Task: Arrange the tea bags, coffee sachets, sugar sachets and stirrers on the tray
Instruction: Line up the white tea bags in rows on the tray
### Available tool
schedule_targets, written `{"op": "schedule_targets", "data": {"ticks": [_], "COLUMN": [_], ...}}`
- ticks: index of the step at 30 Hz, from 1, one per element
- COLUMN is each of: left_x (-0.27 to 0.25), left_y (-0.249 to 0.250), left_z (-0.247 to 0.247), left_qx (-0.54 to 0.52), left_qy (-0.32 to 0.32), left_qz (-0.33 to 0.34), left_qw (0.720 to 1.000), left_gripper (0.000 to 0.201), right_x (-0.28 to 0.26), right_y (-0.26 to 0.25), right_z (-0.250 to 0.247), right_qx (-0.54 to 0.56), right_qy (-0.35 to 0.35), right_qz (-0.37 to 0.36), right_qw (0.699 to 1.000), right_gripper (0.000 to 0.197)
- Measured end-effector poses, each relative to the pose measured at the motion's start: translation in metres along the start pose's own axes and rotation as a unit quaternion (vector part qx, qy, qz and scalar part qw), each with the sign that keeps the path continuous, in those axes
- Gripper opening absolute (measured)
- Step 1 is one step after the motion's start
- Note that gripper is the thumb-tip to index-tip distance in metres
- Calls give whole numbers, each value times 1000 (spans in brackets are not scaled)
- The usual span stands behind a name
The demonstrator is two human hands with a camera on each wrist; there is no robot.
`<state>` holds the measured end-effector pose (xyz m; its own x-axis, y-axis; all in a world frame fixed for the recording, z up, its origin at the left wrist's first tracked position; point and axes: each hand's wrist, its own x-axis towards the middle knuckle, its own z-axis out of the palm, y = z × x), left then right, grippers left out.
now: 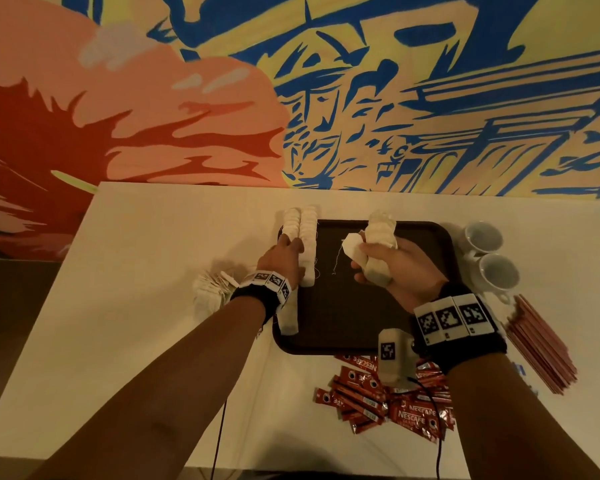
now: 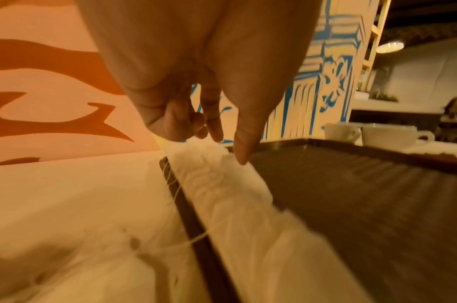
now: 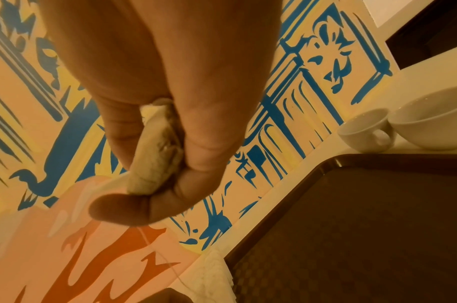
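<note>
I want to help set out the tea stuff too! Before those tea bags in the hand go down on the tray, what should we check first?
1. Right hand grips its bundle of tea bags firmly: ok.
2. Bare space on the tray beside the rows of tea bags along its left edge: ok.
3. Left hand steadies those rows, fingers resting on them: ok.
4. Loose strings tucked away: not ok, one dangles from the held bundle.
5. Coffee sachets and stirrers on the tray: not ok, both lie on the table.
6. Rows straight along their full length: cannot tell, the left arm hides part.
</note>
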<state>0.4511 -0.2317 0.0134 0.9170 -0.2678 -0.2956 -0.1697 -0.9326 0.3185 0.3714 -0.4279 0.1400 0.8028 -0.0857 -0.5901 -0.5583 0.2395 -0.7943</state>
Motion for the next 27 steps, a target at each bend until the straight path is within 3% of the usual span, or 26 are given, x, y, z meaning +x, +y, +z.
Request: {"op": "schedule_targets", "data": {"ticks": [2, 5, 8, 13, 15, 18, 21, 24, 27], "left_x": [-8, -25, -51, -102, -112, -120, -133, -151, -167], "left_y": [6, 19, 40, 82, 91, 100, 110, 121, 127], "left_z": [-12, -40, -73, -107, -109, -107, -110, -114, -116], "left_qx": [-35, -159, -319, -492, -514, -494, -506, -514, -509], "left_qy": [26, 62, 74, 21, 47, 112, 155, 165, 154], "left_qz": [-8, -5, 43, 80, 89, 87, 66, 71, 70], "left_qw": [999, 985, 944, 867, 852, 858, 846, 839, 844], "left_gripper": [41, 28, 14, 27, 29, 19, 13, 5, 14], "right_x": [-3, -12, -23, -38, -42, -50, -59, -67, -75], "right_y": [-1, -3, -11, -23, -26, -29, -29, -25, -20], "right_z": [-1, -3, -3, -3, -6, -13, -26, -42, -53], "right_qx": [33, 69, 67, 48, 36, 37, 51, 47, 22], "right_qy": [-4, -28, -42, -61, -64, -77, -73, -63, -50], "right_qz": [11, 5, -28, -77, -102, -122, -128, -127, -119], "right_qw": [999, 997, 996, 994, 992, 989, 988, 989, 991], "right_gripper": [23, 19, 16, 23, 25, 19, 13, 14, 17]}}
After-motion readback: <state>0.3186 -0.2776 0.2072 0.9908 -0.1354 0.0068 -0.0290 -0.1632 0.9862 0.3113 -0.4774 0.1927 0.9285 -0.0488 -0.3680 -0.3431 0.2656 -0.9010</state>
